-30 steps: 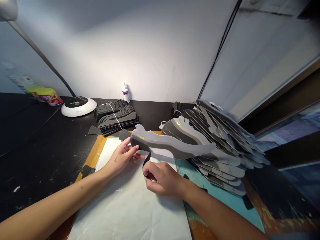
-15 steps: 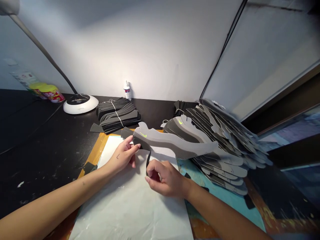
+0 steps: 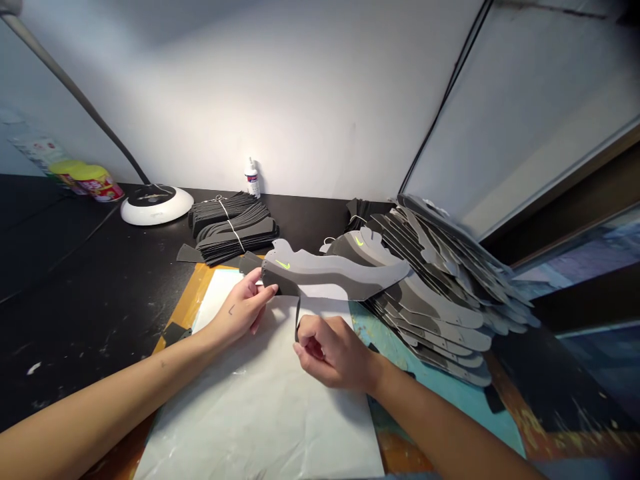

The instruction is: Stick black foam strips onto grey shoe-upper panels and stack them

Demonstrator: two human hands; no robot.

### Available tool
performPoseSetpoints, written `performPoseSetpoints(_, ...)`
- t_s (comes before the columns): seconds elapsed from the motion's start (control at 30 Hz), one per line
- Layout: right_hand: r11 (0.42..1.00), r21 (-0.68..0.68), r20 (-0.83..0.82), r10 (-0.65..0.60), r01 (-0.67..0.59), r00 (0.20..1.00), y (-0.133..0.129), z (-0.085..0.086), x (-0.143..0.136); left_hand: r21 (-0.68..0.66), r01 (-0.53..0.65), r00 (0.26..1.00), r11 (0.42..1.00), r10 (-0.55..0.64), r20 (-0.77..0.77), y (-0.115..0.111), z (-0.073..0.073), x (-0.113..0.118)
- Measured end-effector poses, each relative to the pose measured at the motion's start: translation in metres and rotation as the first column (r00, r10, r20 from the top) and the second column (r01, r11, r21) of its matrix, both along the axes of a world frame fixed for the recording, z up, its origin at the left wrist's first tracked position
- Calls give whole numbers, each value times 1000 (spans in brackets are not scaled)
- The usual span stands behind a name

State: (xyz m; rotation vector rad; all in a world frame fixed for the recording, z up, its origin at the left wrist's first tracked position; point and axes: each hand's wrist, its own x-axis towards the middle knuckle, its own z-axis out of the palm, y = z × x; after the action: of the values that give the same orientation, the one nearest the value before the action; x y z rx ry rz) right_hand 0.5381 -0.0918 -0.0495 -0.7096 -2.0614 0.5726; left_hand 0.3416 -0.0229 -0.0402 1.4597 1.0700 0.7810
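Observation:
A long grey panel (image 3: 330,272) with a darker band and a small yellow-green mark rises above the white sheet (image 3: 260,407). Its left end is pinched between the thumb and fingers of my left hand (image 3: 245,308). From the panel's lower edge a thin black strip (image 3: 299,313) runs down to my right hand (image 3: 333,350), whose thumb and curled fingers grip its lower end. The panel's right end overlaps a fanned pile of similar grey panels (image 3: 440,313).
Bundles of dark pieces (image 3: 235,230) tied with white string lie behind my left hand. Farther back are a small white bottle (image 3: 252,179), a lamp base (image 3: 157,205) and yellow-red containers (image 3: 97,183). A teal mat (image 3: 400,353) lies at right.
The panel's right end has shifted left and up a little. The black strip now looks thinner and straighter between the panel and my right hand. Both hands keep their grips.

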Motion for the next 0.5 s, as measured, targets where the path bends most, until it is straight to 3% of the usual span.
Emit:
performPoseSetpoints(0.2,1000,2,-27,28,-28,999,-2,2,1,-2,3,1000,1000,-3,-4,1,-3,0)
performPoseSetpoints(0.5,992,125,47,30,-36,998,0,10,0,-66,18,998,998,-14,62,1,-1,2)
